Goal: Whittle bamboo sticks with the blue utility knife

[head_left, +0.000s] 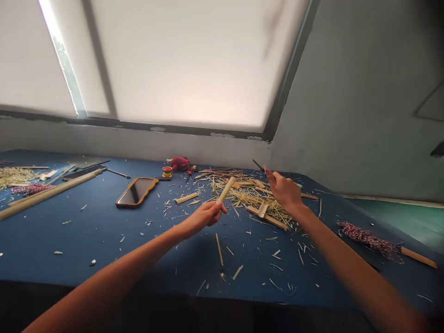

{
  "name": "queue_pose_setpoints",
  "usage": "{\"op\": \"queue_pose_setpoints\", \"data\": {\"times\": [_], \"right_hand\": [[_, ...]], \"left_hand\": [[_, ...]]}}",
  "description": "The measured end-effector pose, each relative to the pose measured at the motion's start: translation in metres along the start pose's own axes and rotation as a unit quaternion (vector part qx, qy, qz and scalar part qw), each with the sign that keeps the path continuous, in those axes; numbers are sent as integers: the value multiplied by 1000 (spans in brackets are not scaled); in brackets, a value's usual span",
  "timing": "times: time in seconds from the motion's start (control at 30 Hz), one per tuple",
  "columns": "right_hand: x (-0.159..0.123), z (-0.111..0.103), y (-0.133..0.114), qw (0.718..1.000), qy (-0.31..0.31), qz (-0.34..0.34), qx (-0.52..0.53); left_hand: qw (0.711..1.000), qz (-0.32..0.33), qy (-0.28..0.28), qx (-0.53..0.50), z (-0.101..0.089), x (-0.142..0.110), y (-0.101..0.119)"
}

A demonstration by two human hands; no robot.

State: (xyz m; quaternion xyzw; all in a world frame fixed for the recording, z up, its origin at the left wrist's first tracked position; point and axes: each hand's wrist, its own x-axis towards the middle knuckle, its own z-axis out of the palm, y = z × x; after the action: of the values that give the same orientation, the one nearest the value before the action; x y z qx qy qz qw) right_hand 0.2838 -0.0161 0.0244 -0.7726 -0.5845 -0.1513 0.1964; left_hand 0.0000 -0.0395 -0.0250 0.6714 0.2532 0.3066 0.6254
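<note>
My left hand (207, 214) is closed around the lower end of a pale bamboo stick (227, 188), which slants up and to the right above the blue table. To its right, my right hand (285, 190) grips a knife whose thin dark blade (257, 164) points up and left, apart from the stick. Fingers hide most of the knife's handle. Behind and between the hands lies a heap of bamboo shavings (253, 196), with a short curved bamboo piece (262, 210) on its near side.
A framed mirror or tablet-like panel (137, 192) lies left of centre. Behind it are a small gold-and-red pot (167, 172) and a red plush-looking object (179, 163). Long bamboo poles (52, 193) lie at left. A bundle of red-and-white cord (367, 237) rests at right.
</note>
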Motion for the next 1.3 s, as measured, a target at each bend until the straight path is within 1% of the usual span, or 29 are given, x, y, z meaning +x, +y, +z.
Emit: {"op": "queue_pose_setpoints", "data": {"times": [0.1, 0.17, 0.23, 0.27, 0.33, 0.43, 0.5, 0.6, 0.7, 0.77, 0.87, 1.0, 1.1, 1.2, 1.3], "right_hand": [[-14, -5, 0, 996, -31, -21, 76], [-24, -7, -5, 988, -41, -65, 134], [-34, -9, -9, 976, -27, -128, 175], [-39, -11, -11, 969, -21, -159, 186], [-50, -18, -13, 956, -39, -210, 202], [-71, -29, -16, 933, -79, -272, 221], [-84, -35, -17, 917, -84, -330, 208], [-101, -36, -19, 896, -68, -418, 134], [-112, -31, -25, 883, -37, -466, 42], [-115, -30, -31, 876, -19, -481, -1], [-112, -37, -41, 863, -9, -504, -22], [-95, -52, -47, 853, 34, -519, -30], [-81, -61, -48, 847, 63, -526, -43], [-74, -70, -49, 840, 71, -533, -65], [-70, -77, -53, 834, 86, -540, -75]], "left_hand": [[991, -1, 60, 123, -20, 0, 3], [972, 20, 89, 215, -36, -2, 11], [950, 64, 123, 280, -51, -4, 24], [939, 90, 142, 300, -57, -5, 30], [923, 135, 177, 314, -67, -8, 43], [917, 165, 215, 292, -75, -11, 55], [922, 173, 219, 270, -76, -13, 59], [926, 199, 198, 254, -73, -13, 60], [926, 223, 173, 252, -66, -12, 58], [923, 233, 167, 258, -62, -11, 57], [920, 240, 163, 264, -58, -10, 55], [920, 254, 130, 267, -56, -9, 55], [913, 270, 119, 283, -54, -10, 56], [897, 283, 119, 319, -52, -11, 57], [861, 312, 134, 380, -52, -12, 58]]}}
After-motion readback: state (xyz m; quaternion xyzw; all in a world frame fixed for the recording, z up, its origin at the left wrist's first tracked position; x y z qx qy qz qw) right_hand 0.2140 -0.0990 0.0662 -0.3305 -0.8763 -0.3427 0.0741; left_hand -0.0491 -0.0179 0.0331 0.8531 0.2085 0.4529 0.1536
